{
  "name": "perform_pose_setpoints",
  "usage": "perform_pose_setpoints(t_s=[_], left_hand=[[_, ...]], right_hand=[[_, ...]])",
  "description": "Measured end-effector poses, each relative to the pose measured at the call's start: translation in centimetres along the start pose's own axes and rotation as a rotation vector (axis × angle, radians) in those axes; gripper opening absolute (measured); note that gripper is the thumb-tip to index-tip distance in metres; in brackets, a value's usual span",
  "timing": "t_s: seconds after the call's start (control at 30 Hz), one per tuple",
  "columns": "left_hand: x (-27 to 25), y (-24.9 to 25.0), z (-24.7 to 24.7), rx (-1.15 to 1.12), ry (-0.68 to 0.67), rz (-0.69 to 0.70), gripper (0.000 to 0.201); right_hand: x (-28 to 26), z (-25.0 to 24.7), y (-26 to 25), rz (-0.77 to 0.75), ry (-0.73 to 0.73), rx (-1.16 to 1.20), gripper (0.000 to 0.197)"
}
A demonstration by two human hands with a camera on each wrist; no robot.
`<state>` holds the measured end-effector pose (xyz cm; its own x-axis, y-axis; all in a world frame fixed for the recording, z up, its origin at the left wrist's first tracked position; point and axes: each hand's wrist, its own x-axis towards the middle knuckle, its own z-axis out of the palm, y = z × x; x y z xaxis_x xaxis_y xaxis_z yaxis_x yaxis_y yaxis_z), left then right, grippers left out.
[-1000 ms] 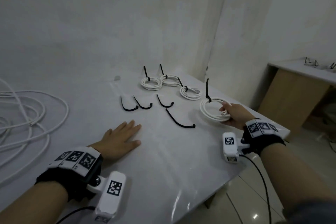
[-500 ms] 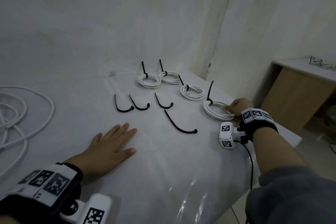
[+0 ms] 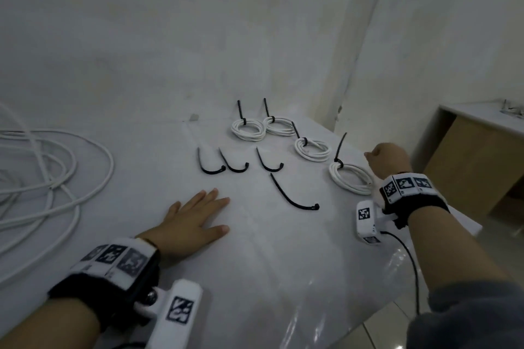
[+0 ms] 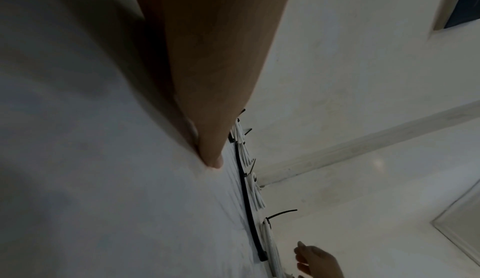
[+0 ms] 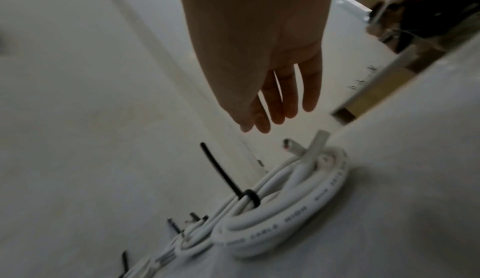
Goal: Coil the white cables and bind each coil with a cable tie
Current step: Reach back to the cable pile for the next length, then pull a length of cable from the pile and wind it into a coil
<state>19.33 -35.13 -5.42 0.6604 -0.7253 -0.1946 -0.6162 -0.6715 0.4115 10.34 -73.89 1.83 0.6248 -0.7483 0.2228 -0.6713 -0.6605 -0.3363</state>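
Empty, loose-fingered, my right hand (image 5: 272,73) hovers just past the tied coil (image 3: 351,178) by the table's (image 3: 255,263) right edge; left hand (image 3: 192,224) flat, holding nothing.

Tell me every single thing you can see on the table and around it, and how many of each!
bound coils: 4, white cable, each with a black tie round it, far right part of the table
loose cable ties: 4, black, curved, lying in the middle of the table
loose cable: a tangled heap, white, uncoiled, left edge of the table
table: 1, white, glossy, against the wall
side cabinet: 1, wooden front with pale top, to the right, beyond the table
wrist cameras: 2, white with black markers, one on each wrist
left hand: flat on the table, fingers straight, holding nothing
right hand: above the nearest coil, fingers loose, holding nothing
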Motion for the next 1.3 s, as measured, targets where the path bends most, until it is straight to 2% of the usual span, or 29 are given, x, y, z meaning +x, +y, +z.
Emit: perform_pose_setpoints(t_s=[0.1, 0.2, 0.3, 0.43, 0.6, 0.7, 0.83, 0.9, 0.97, 1.03, 1.17, 1.23, 1.3], left_hand=[[-0.1, 0.3, -0.4, -0.056, 0.01, -0.001, 0.058], [-0.7, 0.4, -1.4, -0.202, 0.035, 0.011, 0.052], [-2.7, -1.1, -3.3, -0.407, 0.082, 0.035, 0.038], [-8.0, -5.4, -6.5, -0.41, 0.233, 0.041, 0.026], [-15.9, -12.5, -9.7, -0.343, 0.464, -0.103, 0.018], [-20.7, -17.1, -10.8, -0.333, 0.574, -0.245, 0.015], [-25.4, -22.2, -11.2, -0.232, 0.678, -0.478, 0.018], [-26.8, -24.1, -11.1, -0.179, 0.61, -0.611, 0.024], [-27.6, -25.4, -10.9, -0.132, 0.505, -0.684, 0.03], [-28.0, -26.1, -10.7, -0.108, 0.462, -0.689, 0.033], [-28.5, -26.7, -10.6, -0.142, 0.478, -0.656, 0.037], [-28.6, -26.9, -10.8, -0.131, 0.472, -0.634, 0.037], [-28.6, -26.7, -11.0, -0.179, 0.51, -0.615, 0.031]], right_hand=[[-2.0, -0.7, -3.7, -0.159, 0.046, 0.019, 0.026], [-4.5, -1.0, -8.6, -0.319, 0.018, 0.096, 0.032], [-8.0, -0.8, -14.7, -0.508, -0.063, 0.157, 0.025], [-14.4, -0.3, -23.2, -0.782, -0.219, 0.19, 0.02], [-22.4, 2.9, -31.7, -1.083, -0.425, 0.177, 0.02], [-26.5, 6.0, -36.5, -1.195, -0.541, 0.092, 0.019], [-30.5, 8.7, -41.9, -1.209, -0.675, -0.038, 0.03], [-31.7, 9.4, -43.8, -1.212, -0.666, -0.091, 0.035], [-32.2, 9.9, -45.2, -1.21, -0.615, -0.089, 0.037], [-32.5, 10.3, -45.9, -1.208, -0.586, -0.099, 0.036], [-32.3, 10.6, -46.5, -1.21, -0.568, -0.229, 0.023], [-31.8, 10.2, -46.3, -1.199, -0.592, -0.149, 0.017], [-30.8, 9.5, -45.9, -1.145, -0.594, 0.029, 0.019]])
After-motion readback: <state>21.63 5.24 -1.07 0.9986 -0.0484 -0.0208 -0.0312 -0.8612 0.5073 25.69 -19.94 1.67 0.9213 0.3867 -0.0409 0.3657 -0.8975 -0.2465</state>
